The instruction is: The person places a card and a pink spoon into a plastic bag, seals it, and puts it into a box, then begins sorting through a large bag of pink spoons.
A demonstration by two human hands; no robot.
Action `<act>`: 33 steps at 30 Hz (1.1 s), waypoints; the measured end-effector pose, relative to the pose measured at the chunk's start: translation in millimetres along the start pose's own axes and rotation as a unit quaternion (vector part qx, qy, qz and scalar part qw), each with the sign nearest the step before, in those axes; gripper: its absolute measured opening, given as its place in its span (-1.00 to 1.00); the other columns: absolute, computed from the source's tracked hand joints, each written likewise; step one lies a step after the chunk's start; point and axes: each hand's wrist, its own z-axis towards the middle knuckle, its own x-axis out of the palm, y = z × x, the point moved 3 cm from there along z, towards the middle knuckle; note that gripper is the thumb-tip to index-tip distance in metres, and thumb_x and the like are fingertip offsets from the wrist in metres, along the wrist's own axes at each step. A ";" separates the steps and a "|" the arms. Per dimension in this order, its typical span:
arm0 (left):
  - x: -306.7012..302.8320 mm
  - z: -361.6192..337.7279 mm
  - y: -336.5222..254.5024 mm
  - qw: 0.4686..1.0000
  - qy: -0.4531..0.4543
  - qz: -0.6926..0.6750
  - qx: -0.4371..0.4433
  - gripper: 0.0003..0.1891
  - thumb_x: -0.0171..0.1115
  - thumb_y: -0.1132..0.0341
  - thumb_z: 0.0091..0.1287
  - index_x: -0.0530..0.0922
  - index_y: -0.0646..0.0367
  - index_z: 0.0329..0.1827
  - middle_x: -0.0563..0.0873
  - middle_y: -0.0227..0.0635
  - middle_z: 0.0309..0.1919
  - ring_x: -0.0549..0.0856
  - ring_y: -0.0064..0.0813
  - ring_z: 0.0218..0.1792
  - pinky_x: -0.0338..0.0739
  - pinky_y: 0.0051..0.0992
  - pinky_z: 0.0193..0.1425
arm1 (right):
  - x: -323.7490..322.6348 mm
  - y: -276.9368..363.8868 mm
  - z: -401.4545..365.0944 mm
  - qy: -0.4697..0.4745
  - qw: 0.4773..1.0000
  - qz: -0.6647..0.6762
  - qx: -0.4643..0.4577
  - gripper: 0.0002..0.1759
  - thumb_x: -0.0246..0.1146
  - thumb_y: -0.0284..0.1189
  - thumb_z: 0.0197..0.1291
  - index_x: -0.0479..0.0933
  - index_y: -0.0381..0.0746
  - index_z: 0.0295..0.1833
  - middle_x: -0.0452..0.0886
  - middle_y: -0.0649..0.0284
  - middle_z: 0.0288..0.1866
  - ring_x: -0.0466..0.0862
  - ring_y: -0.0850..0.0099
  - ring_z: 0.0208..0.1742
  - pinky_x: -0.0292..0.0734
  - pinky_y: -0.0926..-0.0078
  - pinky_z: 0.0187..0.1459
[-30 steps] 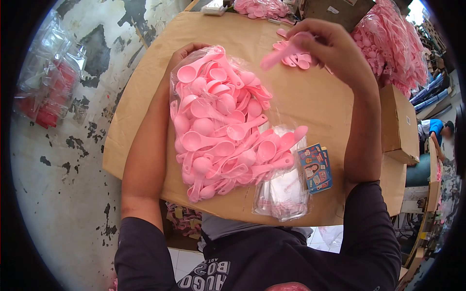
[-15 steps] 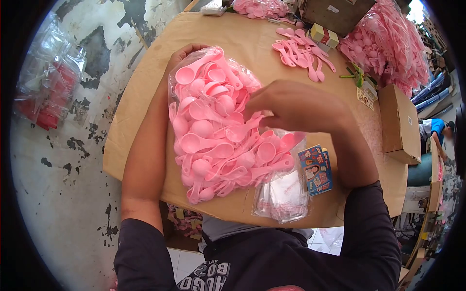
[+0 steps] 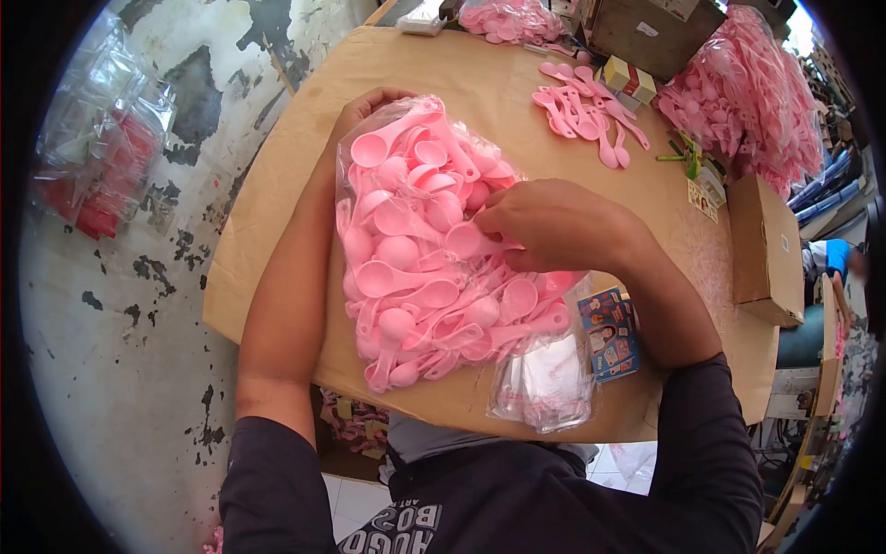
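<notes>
A clear plastic bag (image 3: 415, 305) packed with pink plastic spoons lies in front of me on the paper-covered table (image 3: 286, 194). My left hand (image 3: 369, 107) is curled around its far left corner, with the fingers partly hidden behind the plastic. Over the bag's right side, my right hand (image 3: 554, 226) is closed in a pinch on a pink spoon (image 3: 469, 242), whose bowl shows just left of the fingertips. Small clear plastic sleeves (image 3: 543, 383) lie by the near right end of the bag. Beside them are blue printed cards (image 3: 611, 334), close to my right forearm.
Loose pink spoons (image 3: 591, 111) lie farther back, next to a small yellow box (image 3: 629, 79). Another large bag of pink spoons (image 3: 743, 88) stands at the back right, behind an open cardboard box (image 3: 766, 249). A person (image 3: 835, 258) is at the far right.
My right hand has lowered and closed in at the spoon, whose bowl and handle have shifted slightly. My left hand stays at the bag's far corner. The whole view has shifted a little.
</notes>
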 end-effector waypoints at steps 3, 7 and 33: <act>0.7 0.3 0.0 1.000 -0.005 -0.002 -0.006 -0.70 0.35 0.32 0.55 0.63 0.30 0.22 0.81 -0.21 0.01 0.84 -0.43 -0.05 0.82 -0.43 0.06 | -9.2 -5.4 -5.6 -0.029 0.999 -0.009 -0.008 -0.79 0.41 -0.45 0.15 0.62 -0.29 -0.14 0.71 0.10 -0.19 0.73 0.05 -0.04 0.60 0.07 0.01; 0.8 -0.3 -0.6 1.000 0.001 -0.007 -0.009 -0.70 0.35 0.32 0.55 0.63 0.31 0.22 0.81 -0.21 0.02 0.84 -0.43 -0.05 0.82 -0.43 0.05 | -30.8 -17.0 -19.1 -0.092 0.993 0.041 -0.058 -0.86 0.37 -0.49 0.17 0.59 -0.32 -0.22 0.66 0.12 -0.25 0.72 0.16 -0.18 0.57 0.20 -0.12; -5.1 4.8 3.5 1.000 -0.012 0.014 0.010 -0.74 0.33 0.37 0.57 0.64 0.29 0.22 0.81 -0.22 0.04 0.83 -0.44 -0.03 0.79 -0.44 0.10 | 5.0 -5.9 11.0 -0.026 0.998 0.045 -0.041 -0.49 0.49 -0.50 0.16 0.62 -0.20 0.26 0.70 0.13 0.13 0.71 0.06 0.14 0.62 0.10 0.13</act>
